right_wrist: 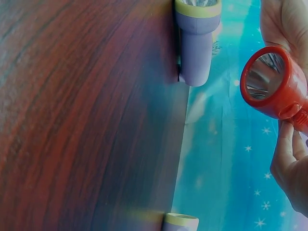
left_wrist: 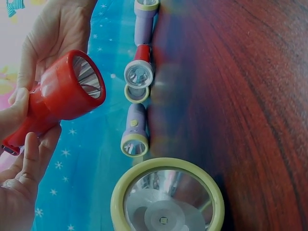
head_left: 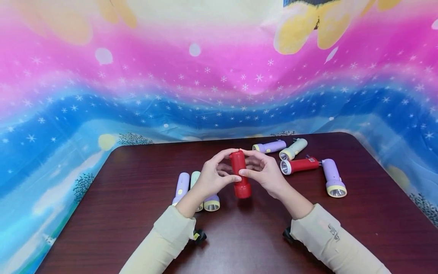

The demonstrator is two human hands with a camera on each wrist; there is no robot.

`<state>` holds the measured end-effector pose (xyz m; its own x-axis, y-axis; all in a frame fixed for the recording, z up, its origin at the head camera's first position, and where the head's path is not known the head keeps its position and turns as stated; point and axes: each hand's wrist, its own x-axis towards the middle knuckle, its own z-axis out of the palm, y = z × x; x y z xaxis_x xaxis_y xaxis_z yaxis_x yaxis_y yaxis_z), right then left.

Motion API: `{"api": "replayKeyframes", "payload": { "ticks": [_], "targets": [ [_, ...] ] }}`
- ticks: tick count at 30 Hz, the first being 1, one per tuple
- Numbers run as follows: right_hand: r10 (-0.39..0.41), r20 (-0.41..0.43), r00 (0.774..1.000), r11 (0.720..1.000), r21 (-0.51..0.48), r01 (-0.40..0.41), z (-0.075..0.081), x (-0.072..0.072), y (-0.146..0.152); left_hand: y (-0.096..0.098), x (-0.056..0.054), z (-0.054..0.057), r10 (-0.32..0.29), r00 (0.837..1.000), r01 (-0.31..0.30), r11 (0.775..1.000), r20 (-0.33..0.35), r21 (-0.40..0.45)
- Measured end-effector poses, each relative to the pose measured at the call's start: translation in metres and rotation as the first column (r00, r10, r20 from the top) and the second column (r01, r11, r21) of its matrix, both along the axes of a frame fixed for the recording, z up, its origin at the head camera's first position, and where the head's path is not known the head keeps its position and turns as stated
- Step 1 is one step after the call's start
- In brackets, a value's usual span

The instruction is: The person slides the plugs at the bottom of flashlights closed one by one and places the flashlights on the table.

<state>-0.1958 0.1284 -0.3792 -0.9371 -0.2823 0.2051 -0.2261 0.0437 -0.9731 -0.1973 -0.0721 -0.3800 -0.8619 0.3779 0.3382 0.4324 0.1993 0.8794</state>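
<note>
Between both hands, a red flashlight (head_left: 241, 175) is held above the table, its wide lens end toward me and tilted down. My left hand (head_left: 213, 174) grips its left side, thumb on the barrel. From the right, my right hand (head_left: 266, 172) pinches it, with the thumb across the front and fingers behind the far end. In the left wrist view the red flashlight (left_wrist: 65, 91) shows its reflector, and the right wrist view shows the reflector of the red flashlight (right_wrist: 276, 82) too. Fingers partly hide the barrel.
Left of the hands lie a purple flashlight (head_left: 183, 184), a green flashlight (head_left: 195, 177) and another purple flashlight (head_left: 212, 203), partly behind the left arm. On the right are a red flashlight with white rim (head_left: 301, 165), a pale green flashlight (head_left: 294, 148) and purple flashlights (head_left: 332, 173). A patterned cloth (head_left: 219, 76) hangs behind.
</note>
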Motion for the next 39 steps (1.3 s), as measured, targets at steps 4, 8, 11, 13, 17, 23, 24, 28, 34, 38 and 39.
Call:
{"api": "replayKeyframes", "payload": {
  "ticks": [4,8,11,13,17,23,24,28,34,38,39],
  "targets": [
    [0.001,-0.001,1.000,1.000,0.001,-0.001,0.000,0.001,0.000,0.000,0.000,0.000,-0.003,1.000,0.003,1.000,-0.015,-0.007],
    [0.002,-0.001,1.000,1.000,-0.003,-0.002,0.001,0.001,-0.001,-0.001,0.000,0.000,-0.005,1.000,0.004,1.000,-0.027,-0.010],
    [0.003,-0.002,1.000,1.000,-0.011,-0.003,0.000,0.001,-0.001,-0.003,0.000,0.001,-0.017,1.000,0.017,1.000,-0.026,-0.010],
    [0.006,0.001,1.000,1.000,-0.024,-0.006,0.001,0.002,-0.002,-0.005,0.001,0.002,-0.029,0.999,0.029,0.999,-0.027,-0.018],
    [0.013,-0.002,1.000,0.999,-0.045,-0.013,0.001,0.004,-0.005,-0.009,0.002,0.004,-0.051,0.998,0.049,0.997,-0.042,-0.053],
    [0.024,-0.012,1.000,0.999,-0.043,-0.025,0.004,0.007,-0.010,-0.015,0.002,0.004,-0.071,0.996,0.067,0.995,-0.056,-0.077],
    [0.025,-0.012,1.000,0.999,-0.043,-0.026,0.005,0.008,-0.011,-0.016,0.002,0.004,-0.074,0.996,0.069,0.994,-0.059,-0.080],
    [0.035,-0.017,0.999,0.999,-0.038,-0.036,0.006,0.007,-0.013,-0.019,0.001,0.004,-0.069,0.996,0.064,0.994,-0.064,-0.087],
    [0.047,-0.019,0.999,0.999,-0.022,-0.047,0.005,0.006,-0.014,-0.023,0.002,0.004,-0.050,0.996,0.042,0.993,-0.070,-0.113],
    [0.051,-0.020,0.999,0.999,0.000,-0.051,0.005,0.005,-0.015,-0.027,0.000,0.003,-0.045,0.994,0.030,0.989,-0.102,-0.142],
    [0.052,-0.023,0.998,0.999,0.009,-0.052,0.005,0.005,-0.015,-0.028,0.000,0.003,-0.044,0.993,0.028,0.989,-0.111,-0.147]
  ]
}}
